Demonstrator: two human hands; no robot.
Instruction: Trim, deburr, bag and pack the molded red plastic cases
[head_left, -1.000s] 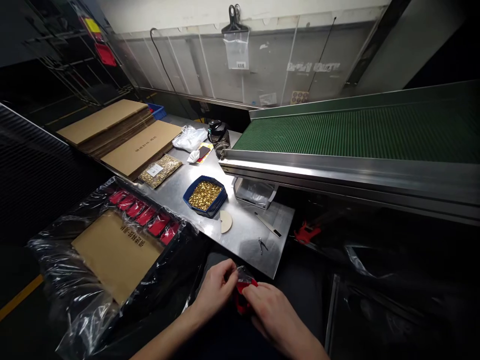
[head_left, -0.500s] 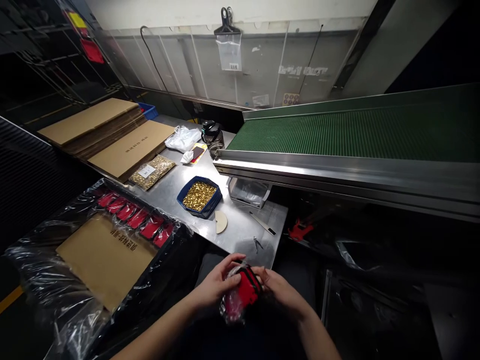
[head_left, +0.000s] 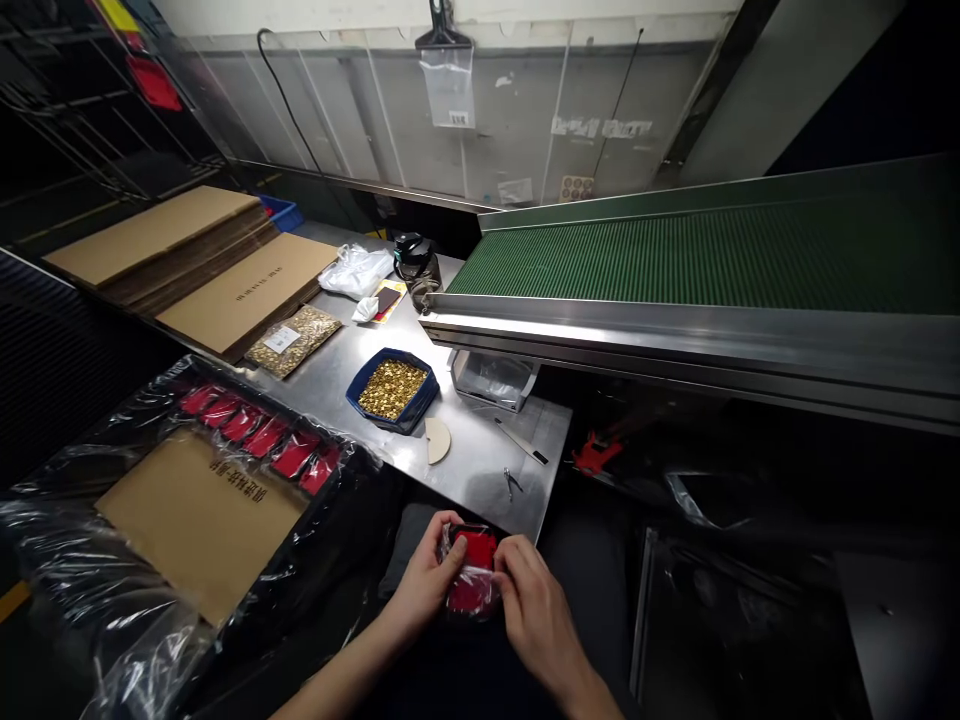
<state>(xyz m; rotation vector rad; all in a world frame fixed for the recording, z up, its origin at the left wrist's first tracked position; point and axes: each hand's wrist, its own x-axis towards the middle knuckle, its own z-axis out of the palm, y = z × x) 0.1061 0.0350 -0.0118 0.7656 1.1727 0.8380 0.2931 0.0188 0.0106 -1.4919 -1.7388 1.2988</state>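
A small red item in a clear plastic bag point(head_left: 469, 575) is held between both hands below the near edge of the steel table point(head_left: 480, 470). My left hand point(head_left: 425, 580) grips its left side with curled fingers. My right hand point(head_left: 529, 605) pinches its right side. A blue tray of small brass parts point(head_left: 392, 389) stands on the table ahead of the hands. To the left, a plastic-lined box point(head_left: 112, 560) holds a row of red items point(head_left: 259, 435) beside a cardboard sheet point(head_left: 199, 520).
A green conveyor belt point(head_left: 697, 265) with a steel rim runs along the right. Flat cardboard stacks point(head_left: 195, 265), a bag of brass parts point(head_left: 292, 340), a white plastic bag point(head_left: 354, 268), a dark bottle point(head_left: 415, 262), tweezers point(head_left: 510, 483) and a tan half-disc point(head_left: 435, 440) lie on the table.
The bagged red item was lifted and turned between both hands, then brought back lower and upright. The view has shifted slightly right.
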